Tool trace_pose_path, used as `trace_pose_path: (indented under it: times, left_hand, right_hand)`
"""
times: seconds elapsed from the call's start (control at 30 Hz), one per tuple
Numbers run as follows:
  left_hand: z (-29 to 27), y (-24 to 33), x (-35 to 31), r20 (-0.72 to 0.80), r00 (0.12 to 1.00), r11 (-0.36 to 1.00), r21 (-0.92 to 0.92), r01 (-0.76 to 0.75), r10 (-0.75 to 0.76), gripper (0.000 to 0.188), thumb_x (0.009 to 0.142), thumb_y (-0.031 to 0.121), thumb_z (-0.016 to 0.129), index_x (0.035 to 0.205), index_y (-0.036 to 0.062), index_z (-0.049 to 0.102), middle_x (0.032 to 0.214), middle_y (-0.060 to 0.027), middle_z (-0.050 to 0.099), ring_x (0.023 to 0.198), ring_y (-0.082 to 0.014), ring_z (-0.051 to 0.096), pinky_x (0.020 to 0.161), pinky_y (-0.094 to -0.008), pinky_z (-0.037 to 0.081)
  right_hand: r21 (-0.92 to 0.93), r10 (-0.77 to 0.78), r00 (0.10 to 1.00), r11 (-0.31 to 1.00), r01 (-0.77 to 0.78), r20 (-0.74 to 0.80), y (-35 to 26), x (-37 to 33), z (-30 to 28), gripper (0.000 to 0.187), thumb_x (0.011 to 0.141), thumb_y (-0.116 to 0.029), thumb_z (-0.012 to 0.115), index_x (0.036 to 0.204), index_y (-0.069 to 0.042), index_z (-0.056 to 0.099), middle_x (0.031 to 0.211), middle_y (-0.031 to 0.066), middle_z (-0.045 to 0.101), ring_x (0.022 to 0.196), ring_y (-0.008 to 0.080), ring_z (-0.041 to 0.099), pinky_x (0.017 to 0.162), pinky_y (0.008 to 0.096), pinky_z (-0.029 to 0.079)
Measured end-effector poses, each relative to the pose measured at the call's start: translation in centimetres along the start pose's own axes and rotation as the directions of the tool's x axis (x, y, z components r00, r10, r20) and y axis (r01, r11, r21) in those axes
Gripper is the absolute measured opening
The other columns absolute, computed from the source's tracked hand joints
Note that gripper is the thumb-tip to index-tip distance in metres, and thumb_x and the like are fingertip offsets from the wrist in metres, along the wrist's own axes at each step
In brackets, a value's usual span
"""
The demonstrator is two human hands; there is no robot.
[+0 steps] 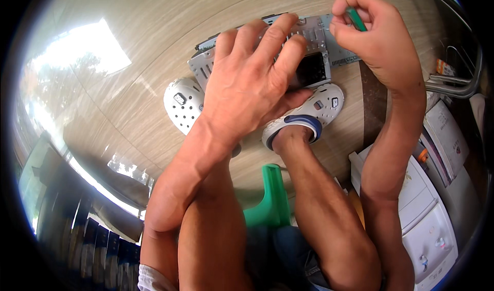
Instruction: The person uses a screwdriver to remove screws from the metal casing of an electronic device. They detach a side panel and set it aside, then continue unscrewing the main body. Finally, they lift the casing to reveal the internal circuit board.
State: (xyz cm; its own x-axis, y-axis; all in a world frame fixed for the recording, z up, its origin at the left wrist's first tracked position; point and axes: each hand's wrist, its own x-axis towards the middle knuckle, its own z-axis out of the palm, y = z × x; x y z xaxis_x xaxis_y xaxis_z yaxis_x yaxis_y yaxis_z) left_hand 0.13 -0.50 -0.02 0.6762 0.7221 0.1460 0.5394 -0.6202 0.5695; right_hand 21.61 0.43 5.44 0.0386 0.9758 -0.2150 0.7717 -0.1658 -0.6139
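Observation:
A grey metal electronics chassis (201, 67) with slots and a dark square opening lies on the floor between my feet. My left hand (252, 77) spans it, fingers spread across the top and thumb at the near edge, gripping it. Much of the chassis is hidden under that hand. Up and to the right, my right hand (381, 33) is closed around a slim green-handled tool (356, 19), clear of the left hand. The far end of the tool is hidden in my fingers. Below the right hand, a flat metal plate (339, 51) with small vents extends from the chassis.
White clogs (184, 103) on my feet stand close to the chassis. A green plastic stool (272, 198) is beneath me. White drawers (427, 224) and stacked books (446, 136) stand at the right, below a metal tube frame (458, 87). Sunlight glares off the tiled floor (139, 116).

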Motion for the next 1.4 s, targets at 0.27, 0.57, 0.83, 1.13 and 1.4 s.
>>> trace_pose_path:
  times: [0.27,0.57,0.83,1.13,1.4]
  left_hand:
    - [0.1,0.0,0.1,0.018,1.000,1.000,0.012,0.005,-0.005,0.070,0.064,0.041,0.086,0.121,0.0099,0.059,0.141,-0.0058,0.054,0.117,-0.0327,0.054,0.098,-0.0460,0.041]
    - [0.6,0.1,0.6,-0.004,1.000,0.996,0.087,0.004,-0.004,0.066,0.066,0.047,0.083,0.116,0.0100,0.061,0.139,-0.0044,0.056,0.115,-0.0310,0.055,0.097,-0.0454,0.041]
    - [0.3,-0.1,0.6,0.049,0.998,0.993,0.108,0.044,-0.050,0.077,0.063,0.045,0.090,0.124,0.0095,0.059,0.146,-0.0072,0.053,0.125,-0.0340,0.053,0.106,-0.0458,0.037]
    - [0.7,-0.1,0.7,0.047,0.998,0.994,0.103,0.030,-0.035,0.079,0.063,0.047,0.090,0.125,0.0097,0.057,0.146,-0.0076,0.053,0.125,-0.0330,0.053,0.106,-0.0447,0.037]
    - [0.3,0.0,0.6,0.065,0.996,0.993,0.112,0.046,-0.053,0.078,0.064,0.047,0.089,0.125,0.0100,0.058,0.147,-0.0075,0.051,0.126,-0.0332,0.052,0.106,-0.0450,0.037]
  right_hand:
    - [0.771,0.394,0.888,0.479,-0.419,0.238,7.7,-3.9,1.6,0.017,0.085,-0.003,0.071,0.095,-0.007,0.058,0.082,-0.0015,0.059,0.054,-0.0004,0.040,0.042,0.0171,0.023]
    - [0.638,0.703,0.699,0.481,-0.601,0.128,21.0,-5.1,4.5,0.014,0.082,-0.008,0.070,0.092,-0.007,0.061,0.069,-0.0036,0.052,0.054,0.0046,0.042,0.045,0.0234,0.027]
    - [0.477,0.740,0.670,0.567,-0.671,0.063,21.6,-4.1,5.3,0.016,0.083,-0.007,0.070,0.095,-0.008,0.060,0.070,-0.0039,0.051,0.056,0.0040,0.042,0.046,0.0225,0.027]
    - [0.560,0.773,0.633,0.540,-0.629,-0.035,21.8,-5.8,5.2,0.027,0.084,-0.011,0.075,0.108,-0.005,0.066,0.076,-0.0024,0.056,0.058,0.0068,0.048,0.051,0.0245,0.037]
    - [-0.025,0.521,0.838,0.847,-0.531,-0.160,19.6,-6.1,7.3,0.018,0.086,-0.023,0.069,0.100,-0.012,0.075,0.095,0.0169,0.073,0.090,0.0341,0.070,0.079,0.0416,0.055]
